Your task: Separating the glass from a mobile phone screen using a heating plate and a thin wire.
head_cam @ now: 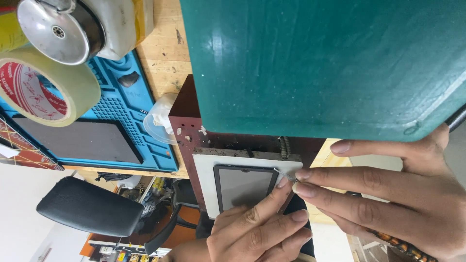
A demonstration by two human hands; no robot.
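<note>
A small device with a dark screen [242,187] lies in a white frame [206,184] on a dark red-brown board [187,121] that juts past the table edge. My right hand [403,194] comes in from the right. Its fingertips pinch a thin metal tool [284,173] whose tip touches the screen's upper right corner. My left hand [252,228] rises from the bottom, one finger stretched out and pressing on the same corner of the device beside the tool tip. The lower part of the device is hidden under it.
A green cutting mat [315,63] covers the top right and overlaps the board. On the wooden table to the left lie a blue silicone work mat [121,111] with a black slab [73,140], a tape roll [43,87], a round metal object [60,29] and crumpled clear plastic [158,119]. A black chair [87,208] stands beyond the edge.
</note>
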